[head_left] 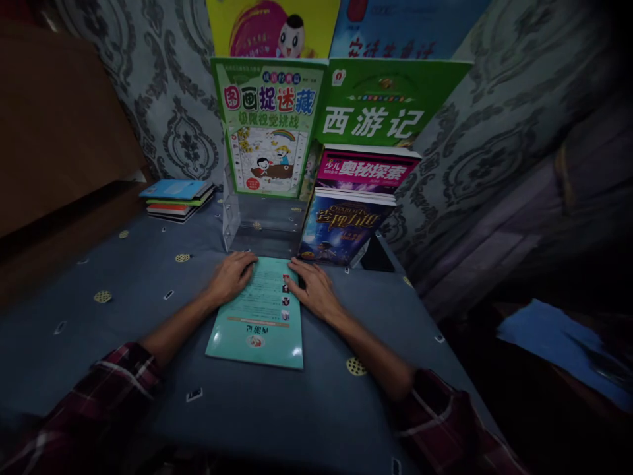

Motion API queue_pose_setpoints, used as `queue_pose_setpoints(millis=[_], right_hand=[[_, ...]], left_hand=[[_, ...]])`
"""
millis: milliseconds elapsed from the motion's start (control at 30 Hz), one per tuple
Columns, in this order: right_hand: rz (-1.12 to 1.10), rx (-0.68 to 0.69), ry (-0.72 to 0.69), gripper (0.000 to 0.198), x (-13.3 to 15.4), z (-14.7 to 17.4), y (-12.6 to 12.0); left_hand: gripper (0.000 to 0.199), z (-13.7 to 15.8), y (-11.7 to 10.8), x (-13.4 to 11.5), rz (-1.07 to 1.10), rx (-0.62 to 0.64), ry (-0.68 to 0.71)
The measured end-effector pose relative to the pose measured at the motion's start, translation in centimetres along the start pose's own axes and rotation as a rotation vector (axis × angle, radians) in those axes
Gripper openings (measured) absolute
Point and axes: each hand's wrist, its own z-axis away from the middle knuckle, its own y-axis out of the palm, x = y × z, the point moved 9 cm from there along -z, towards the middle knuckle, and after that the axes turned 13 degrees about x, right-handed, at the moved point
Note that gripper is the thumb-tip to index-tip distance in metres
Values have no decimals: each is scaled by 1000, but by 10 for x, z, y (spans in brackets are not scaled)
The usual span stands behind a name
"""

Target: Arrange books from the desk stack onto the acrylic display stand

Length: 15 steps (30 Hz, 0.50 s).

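A teal book [257, 316] lies flat on the table with its printing upside down to me. My left hand [235, 276] is at its far left edge, fingers curved against the side and corner. On the opposite edge, my right hand [314, 284] has its fingers near the far corner and its thumb over the cover. Both hands hold the book between them; the undersides of the fingers are hidden. Just beyond stands a clear book rack [262, 224], its lower left slot showing no book. A dark blue book [346, 227] stands in the lower right slot.
Higher on the rack are a green picture book [270, 132], a magenta book [366, 168], a green book [390, 99], a yellow book [316, 26] and a blue book [405, 26]. A stack of books [178, 191] lies at left. Patterned curtain [188, 132] hangs behind the table [148, 284].
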Motion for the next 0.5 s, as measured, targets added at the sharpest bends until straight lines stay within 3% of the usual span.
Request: queue_pose_setpoints(millis=[500], right_hand=[[48,-7,0,43,3,0,-1]], left_hand=[[31,-1,-3,4,-7,9,4]])
